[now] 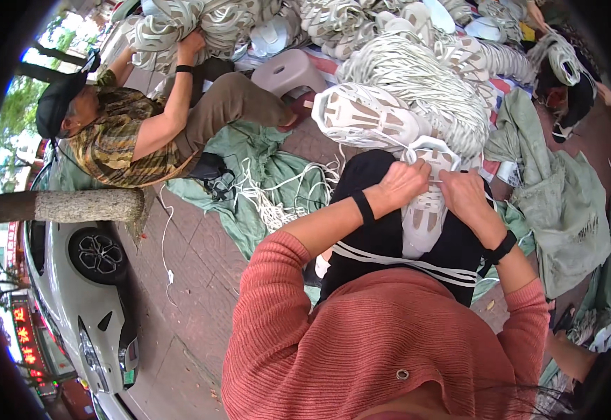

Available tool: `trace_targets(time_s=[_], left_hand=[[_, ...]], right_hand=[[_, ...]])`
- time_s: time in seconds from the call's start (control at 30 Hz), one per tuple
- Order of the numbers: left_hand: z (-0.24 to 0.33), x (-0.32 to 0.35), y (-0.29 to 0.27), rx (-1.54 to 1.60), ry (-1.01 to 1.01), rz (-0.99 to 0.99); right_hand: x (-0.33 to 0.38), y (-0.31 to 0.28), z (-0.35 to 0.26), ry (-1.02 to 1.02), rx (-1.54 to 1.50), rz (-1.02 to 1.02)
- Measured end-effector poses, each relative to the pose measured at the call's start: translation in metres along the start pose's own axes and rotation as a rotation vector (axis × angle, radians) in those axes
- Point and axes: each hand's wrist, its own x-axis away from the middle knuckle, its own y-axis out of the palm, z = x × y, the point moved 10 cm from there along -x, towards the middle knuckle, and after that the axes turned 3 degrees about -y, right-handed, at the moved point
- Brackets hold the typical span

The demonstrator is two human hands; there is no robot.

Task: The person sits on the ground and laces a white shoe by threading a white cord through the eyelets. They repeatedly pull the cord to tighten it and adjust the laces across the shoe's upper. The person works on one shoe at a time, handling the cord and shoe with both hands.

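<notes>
Pale shoe (424, 213) lies on the lap (365, 234), probably light and pliant, best steadied by its sides, left hand (405, 183) at ten o'clock pinching its lace (434, 183), right hand (465, 199) at three, grip unclear.

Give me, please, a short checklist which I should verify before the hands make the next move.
1. Left hand at the shoe on the lap: ok.
2. Right hand at this same shoe: ok.
3. Second shoe out of both hands: ok.
4. Lacing complete through every eyelet: cannot tell, hands cover part.
5. Loose white laces on the green cloth untangled: not ok, they lie jumbled.
</notes>
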Motion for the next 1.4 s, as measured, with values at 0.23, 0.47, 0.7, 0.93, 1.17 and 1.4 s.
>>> trace_targets(time_s=[0.23, 0.47, 0.7, 0.93, 1.17, 1.4], left_hand=[[-0.024, -0.023, 0.018, 0.258, -0.017, -0.521], [-0.038, -0.030, -0.019, 0.307, -0.100, -0.133], [-0.009, -0.013, -0.033, 0.175, 0.021, -0.092], [0.012, -0.004, -0.011, -0.061, 0.048, -0.104], [-0.017, -0.015, -0.002, 0.305, -0.065, -0.203], [-0.028, -0.024, 0.012, 0.494, -0.126, -0.478]], right_hand=[[-0.006, 0.050, 0.058, 0.410, -0.697, -0.357], [0.023, 0.056, 0.094, 0.722, -1.053, -0.213], [0.049, 0.086, 0.065, 0.854, -1.665, -0.328], [0.005, -0.034, 0.014, 0.038, -0.167, 0.263], [-0.004, 0.015, 0.027, 0.057, -0.187, -0.011], [-0.024, 0.030, 0.036, 0.145, -0.135, -0.153]])
